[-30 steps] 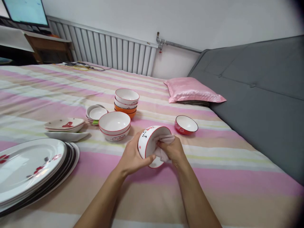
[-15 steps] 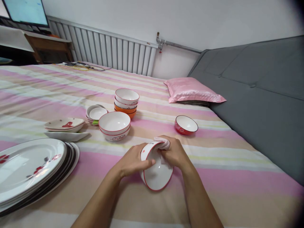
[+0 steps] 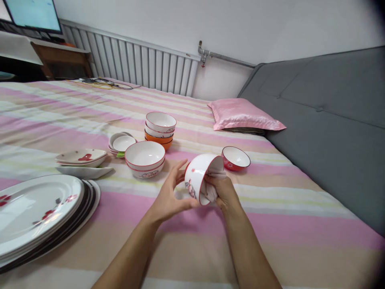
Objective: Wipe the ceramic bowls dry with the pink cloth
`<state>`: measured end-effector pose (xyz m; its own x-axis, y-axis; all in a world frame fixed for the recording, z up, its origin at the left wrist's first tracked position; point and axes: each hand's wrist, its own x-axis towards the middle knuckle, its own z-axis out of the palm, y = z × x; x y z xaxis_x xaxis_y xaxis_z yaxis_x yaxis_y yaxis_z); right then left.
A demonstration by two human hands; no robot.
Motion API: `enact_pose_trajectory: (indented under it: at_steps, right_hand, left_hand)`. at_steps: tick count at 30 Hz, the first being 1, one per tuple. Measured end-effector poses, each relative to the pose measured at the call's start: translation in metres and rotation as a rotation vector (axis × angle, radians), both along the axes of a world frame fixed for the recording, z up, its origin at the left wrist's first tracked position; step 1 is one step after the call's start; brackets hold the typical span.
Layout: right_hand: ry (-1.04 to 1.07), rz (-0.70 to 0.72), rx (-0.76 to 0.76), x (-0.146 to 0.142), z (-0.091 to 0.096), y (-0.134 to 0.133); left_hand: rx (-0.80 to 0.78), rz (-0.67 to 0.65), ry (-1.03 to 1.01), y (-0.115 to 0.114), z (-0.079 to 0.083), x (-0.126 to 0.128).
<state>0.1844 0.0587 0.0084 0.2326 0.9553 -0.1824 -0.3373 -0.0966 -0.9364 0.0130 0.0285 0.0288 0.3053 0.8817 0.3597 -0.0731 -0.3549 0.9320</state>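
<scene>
A white bowl with a red rim [image 3: 198, 173] is held above the striped bed, tipped on its side with its mouth to the right. My left hand [image 3: 170, 197] cups its outer wall, fingers partly spread against it. My right hand [image 3: 221, 190] is closed on a pale cloth [image 3: 214, 176] pushed into the bowl's mouth. A red bowl with a white inside [image 3: 236, 158] stands on the bed just beyond my right hand.
Left of my hands stand two nested white bowls [image 3: 145, 158], a taller bowl stack [image 3: 159, 129], small saucers [image 3: 121, 143], flat dishes [image 3: 82, 158] and several large plates [image 3: 42, 214]. A pink pillow [image 3: 243, 114] lies by the grey headboard [image 3: 331, 116].
The bowl turned in my hands: from mouth facing me and low, it rose and tipped sideways, outer wall toward me. The cloth moved back inside the mouth. My left fingers loosened.
</scene>
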Motion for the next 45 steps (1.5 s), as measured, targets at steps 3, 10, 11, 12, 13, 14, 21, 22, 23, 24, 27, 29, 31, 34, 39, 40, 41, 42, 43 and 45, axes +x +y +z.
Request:
enact_pose_trajectory:
  at_steps: [3,10,11,12,13,14,21,22,23,24,27,29,31,34,39,40,41,42,43,45]
  right_hand:
    - [0.218,0.138,-0.007,-0.016,-0.001,0.000]
    - [0.321,0.211,-0.039,-0.038,-0.004,-0.006]
    - [0.301,0.195,-0.023,-0.038,-0.003,-0.006]
    - [0.277,0.178,-0.010,-0.037,-0.003,-0.007]
    - [0.249,0.159,0.000,-0.035,-0.002,-0.007]
    - [0.220,0.138,0.008,-0.034,-0.001,-0.007]
    - [0.066,-0.001,0.032,-0.024,0.001,-0.007]
    - [0.038,0.002,0.046,-0.023,0.000,-0.007]
    - [0.005,0.007,0.061,-0.021,0.000,-0.007]
    - [-0.033,0.010,0.074,-0.019,-0.001,-0.007]
    - [-0.183,0.005,0.094,-0.013,-0.001,-0.006]
    - [-0.292,0.012,0.118,-0.009,-0.001,-0.006]
    - [-0.384,0.037,0.164,-0.005,0.000,-0.006]
    - [-0.497,0.081,0.234,0.000,0.000,-0.006]
    - [-0.688,0.171,0.252,0.003,0.007,-0.009]
    - [-0.717,0.190,0.246,0.003,0.010,-0.010]
    - [-0.742,0.212,0.239,0.003,0.013,-0.012]
    - [-0.762,0.235,0.238,0.003,0.016,-0.013]
    - [-0.777,0.261,0.243,0.002,0.019,-0.015]
    - [-0.799,0.317,0.270,0.000,0.024,-0.019]
  left_hand:
    - [0.260,0.102,0.181,-0.004,-0.002,0.008]
    - [0.237,0.286,0.222,-0.001,-0.008,0.010]
    - [0.224,0.285,0.204,-0.001,-0.007,0.009]
    - [0.213,0.278,0.185,-0.001,-0.006,0.008]
    - [0.204,0.269,0.169,-0.001,-0.004,0.008]
    - [0.195,0.263,0.158,-0.001,-0.003,0.007]
    - [0.130,0.209,0.175,-0.001,0.003,0.001]
    - [0.128,0.205,0.175,-0.001,0.004,0.000]
    - [0.125,0.200,0.176,-0.001,0.004,-0.001]
    - [0.118,0.195,0.179,-0.001,0.005,-0.002]
    - [0.085,0.167,0.192,0.000,0.005,-0.005]
    - [0.073,0.146,0.186,0.001,0.006,-0.007]
    - [0.064,0.116,0.179,0.001,0.007,-0.009]
    - [0.052,0.079,0.202,0.002,0.008,-0.011]
    - [-0.014,-0.026,0.243,0.003,0.010,-0.015]
    - [-0.034,-0.048,0.254,0.003,0.011,-0.015]
    - [-0.054,-0.065,0.270,0.003,0.011,-0.015]
    - [-0.075,-0.082,0.290,0.003,0.012,-0.015]
    - [-0.100,-0.097,0.310,0.003,0.013,-0.015]
    - [-0.136,-0.129,0.340,0.002,0.015,-0.016]
